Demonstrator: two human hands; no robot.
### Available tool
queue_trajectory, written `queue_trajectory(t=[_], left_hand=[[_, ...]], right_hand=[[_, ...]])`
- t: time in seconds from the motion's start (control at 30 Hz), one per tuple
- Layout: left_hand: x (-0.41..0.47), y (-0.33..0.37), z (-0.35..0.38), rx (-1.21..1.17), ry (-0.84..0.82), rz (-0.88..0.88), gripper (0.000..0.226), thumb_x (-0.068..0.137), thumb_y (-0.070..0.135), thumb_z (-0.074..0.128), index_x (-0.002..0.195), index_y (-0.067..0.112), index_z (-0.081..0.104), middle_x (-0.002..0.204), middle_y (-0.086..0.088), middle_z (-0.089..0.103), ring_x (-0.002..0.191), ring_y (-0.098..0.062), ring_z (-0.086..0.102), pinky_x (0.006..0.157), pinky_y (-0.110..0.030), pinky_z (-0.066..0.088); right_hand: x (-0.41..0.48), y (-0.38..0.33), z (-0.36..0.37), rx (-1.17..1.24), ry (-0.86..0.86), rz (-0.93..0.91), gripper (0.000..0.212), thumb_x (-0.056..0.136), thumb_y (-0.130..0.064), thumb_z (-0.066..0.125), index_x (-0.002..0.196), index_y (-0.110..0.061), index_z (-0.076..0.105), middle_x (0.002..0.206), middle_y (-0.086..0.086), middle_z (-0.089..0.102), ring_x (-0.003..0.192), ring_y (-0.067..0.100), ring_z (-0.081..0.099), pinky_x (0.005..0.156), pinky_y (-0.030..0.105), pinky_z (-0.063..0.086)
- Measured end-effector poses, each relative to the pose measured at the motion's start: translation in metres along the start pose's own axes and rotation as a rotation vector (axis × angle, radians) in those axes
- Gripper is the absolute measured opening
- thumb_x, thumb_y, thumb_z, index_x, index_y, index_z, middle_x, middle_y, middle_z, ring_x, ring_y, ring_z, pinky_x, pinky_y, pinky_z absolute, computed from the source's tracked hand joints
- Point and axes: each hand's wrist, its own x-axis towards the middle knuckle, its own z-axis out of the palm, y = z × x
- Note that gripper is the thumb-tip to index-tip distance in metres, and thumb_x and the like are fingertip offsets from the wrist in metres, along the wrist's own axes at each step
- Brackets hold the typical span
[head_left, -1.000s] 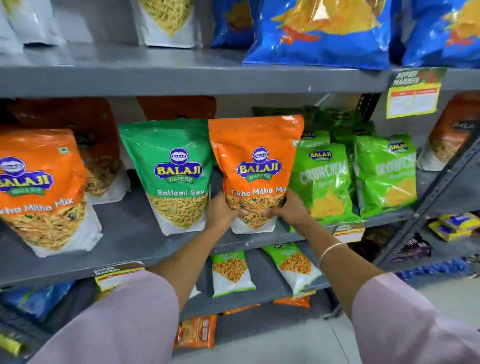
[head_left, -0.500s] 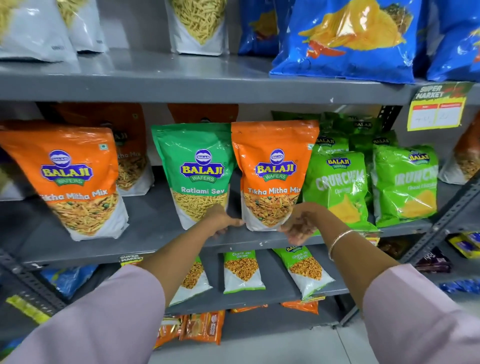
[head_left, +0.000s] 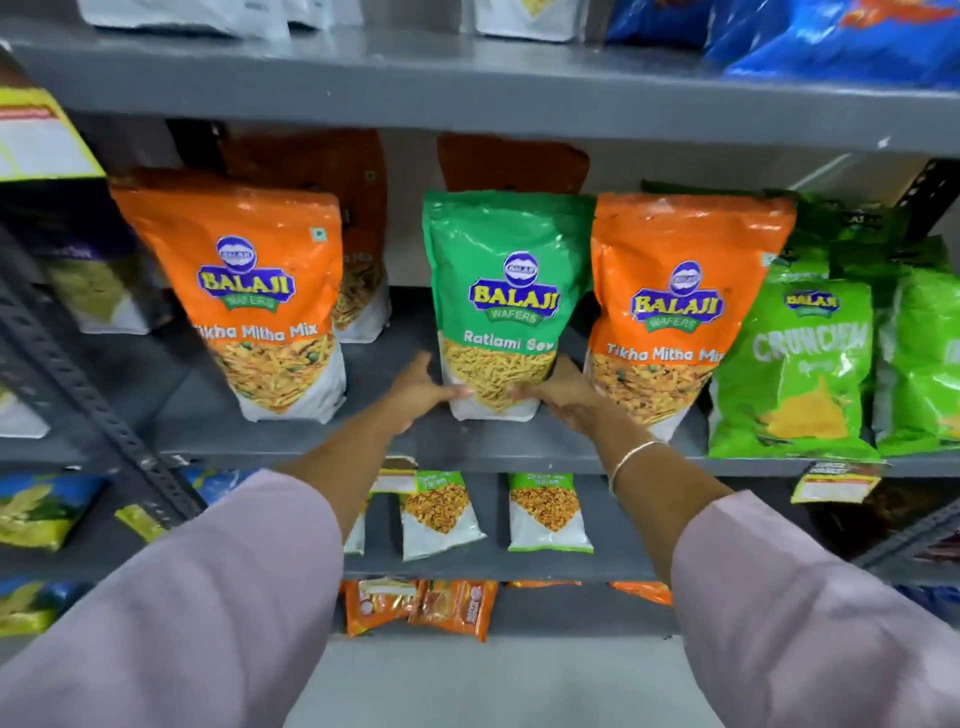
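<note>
Standing on the grey shelf (head_left: 467, 441), the green pouch (head_left: 498, 291) is gripped by left hand (head_left: 421, 389) and right hand (head_left: 569, 402), an orange pouch (head_left: 680, 312) just beside at three o'clock, a second orange pouch (head_left: 260, 291) at nine.

Quick count from my remote seat: one green Ratlami Sev pouch (head_left: 498, 312), two orange Tikha Mitha Mix pouches (head_left: 244, 291) (head_left: 680, 306) up front with two more behind. I also see two lime Crunchem bags (head_left: 800, 364) (head_left: 924, 358) and two small Chana Jor Garam packs (head_left: 439, 514) (head_left: 548, 512) fully showing.
</note>
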Motion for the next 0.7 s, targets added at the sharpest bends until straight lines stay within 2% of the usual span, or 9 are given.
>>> queue_trajectory(t=[0.07, 0.17, 0.23, 0.33, 0.5, 0.6, 0.67, 0.7], left_hand=[[0.007, -0.006, 0.004, -0.024, -0.001, 0.028, 0.079, 0.067, 0.027, 0.08, 0.132, 0.004, 0.042, 0.143, -0.013, 0.046, 0.129, -0.028, 0.045, 0.107, -0.043, 0.04], [0.0, -0.005, 0.008, -0.035, 0.071, 0.076, 0.053, 0.071, 0.017, 0.078, 0.114, -0.002, 0.056, 0.123, -0.015, 0.062, 0.114, -0.029, 0.057, 0.088, -0.034, 0.047], [-0.01, -0.002, 0.006, -0.033, 0.101, 0.098, 0.048, 0.072, 0.014, 0.077, 0.111, -0.005, 0.057, 0.12, -0.016, 0.063, 0.112, -0.029, 0.058, 0.08, -0.03, 0.045], [-0.027, -0.004, -0.005, -0.021, 0.118, 0.098, 0.048, 0.07, 0.012, 0.078, 0.11, -0.005, 0.058, 0.121, -0.019, 0.063, 0.113, -0.03, 0.059, 0.081, -0.028, 0.046], [-0.066, -0.01, -0.029, 0.022, 0.131, 0.107, 0.047, 0.07, 0.012, 0.078, 0.11, -0.005, 0.061, 0.12, -0.021, 0.064, 0.111, -0.031, 0.06, 0.076, -0.022, 0.041], [-0.091, -0.012, -0.042, 0.009, 0.126, 0.142, 0.045, 0.071, 0.011, 0.077, 0.109, -0.005, 0.06, 0.117, -0.018, 0.066, 0.107, -0.027, 0.061, 0.073, -0.019, 0.04], [-0.108, -0.007, -0.051, 0.054, 0.143, 0.17, 0.038, 0.07, 0.014, 0.078, 0.1, 0.001, 0.06, 0.107, -0.015, 0.066, 0.101, -0.024, 0.06, 0.07, -0.021, 0.042], [-0.113, -0.005, -0.055, 0.056, 0.153, 0.18, 0.033, 0.068, 0.017, 0.079, 0.092, 0.005, 0.059, 0.103, -0.017, 0.066, 0.1, -0.026, 0.062, 0.071, -0.028, 0.047]], right_hand=[[-0.002, 0.001, 0.002, 0.032, 0.045, -0.022, 0.072, 0.065, 0.004, 0.076, 0.129, 0.003, 0.045, 0.128, 0.014, 0.057, 0.118, 0.029, 0.056, 0.096, 0.044, 0.048], [-0.008, -0.001, 0.007, 0.036, 0.104, -0.039, 0.068, 0.067, 0.01, 0.072, 0.128, 0.006, 0.043, 0.127, 0.018, 0.058, 0.115, 0.032, 0.056, 0.092, 0.043, 0.049], [-0.011, 0.001, 0.011, 0.03, 0.097, -0.037, 0.072, 0.065, 0.008, 0.074, 0.129, 0.0, 0.041, 0.126, 0.017, 0.058, 0.115, 0.03, 0.056, 0.094, 0.045, 0.049], [-0.019, 0.005, 0.016, -0.014, 0.08, -0.037, 0.081, 0.061, 0.002, 0.079, 0.131, -0.006, 0.04, 0.129, 0.016, 0.058, 0.119, 0.031, 0.055, 0.098, 0.049, 0.047], [-0.047, 0.0, 0.033, -0.151, 0.052, -0.113, 0.075, 0.061, -0.004, 0.081, 0.127, -0.006, 0.045, 0.128, 0.014, 0.058, 0.119, 0.028, 0.055, 0.096, 0.043, 0.049], [-0.07, -0.007, 0.041, -0.193, 0.034, -0.145, 0.075, 0.059, -0.009, 0.083, 0.125, -0.009, 0.048, 0.125, 0.013, 0.06, 0.116, 0.028, 0.056, 0.097, 0.048, 0.048], [-0.086, -0.018, 0.042, -0.223, 0.017, -0.188, 0.072, 0.06, -0.008, 0.083, 0.124, -0.009, 0.049, 0.124, 0.012, 0.061, 0.113, 0.026, 0.057, 0.097, 0.047, 0.048], [-0.095, -0.025, 0.043, -0.223, 0.012, -0.21, 0.071, 0.061, -0.007, 0.082, 0.124, -0.008, 0.049, 0.122, 0.012, 0.061, 0.112, 0.026, 0.057, 0.097, 0.048, 0.049]])
